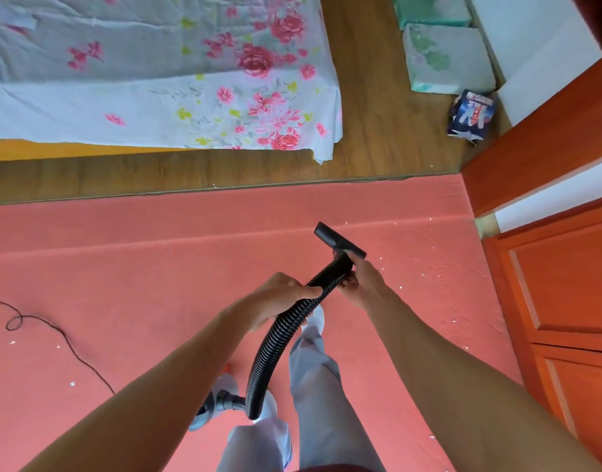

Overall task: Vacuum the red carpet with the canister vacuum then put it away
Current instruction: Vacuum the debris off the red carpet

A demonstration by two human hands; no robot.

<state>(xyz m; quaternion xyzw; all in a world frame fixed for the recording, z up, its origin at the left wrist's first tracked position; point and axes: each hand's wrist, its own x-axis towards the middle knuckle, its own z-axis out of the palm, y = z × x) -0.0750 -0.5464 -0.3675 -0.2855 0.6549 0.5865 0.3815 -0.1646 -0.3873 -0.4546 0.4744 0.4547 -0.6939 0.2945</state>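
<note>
The red carpet (129, 267) covers the floor below me, dotted with small white scraps, mostly on the right. A black ribbed hose (275, 342) curves up from the grey canister vacuum (214, 403) beside my feet. My left hand (282, 294) grips the hose from the left. My right hand (362, 281) grips the hose's upper end, just behind the black flat nozzle (338, 240). The nozzle is held above the carpet, tilted. Most of the canister is hidden behind my left arm and legs.
A bed with a flowered sheet (156, 73) stands beyond a strip of wooden floor (156, 172). Orange-red cabinet doors (562, 274) line the right side. A dark cord (54, 332) trails over the carpet at left. Wrapped packs (446, 59) and a blue box (471, 114) lie at top right.
</note>
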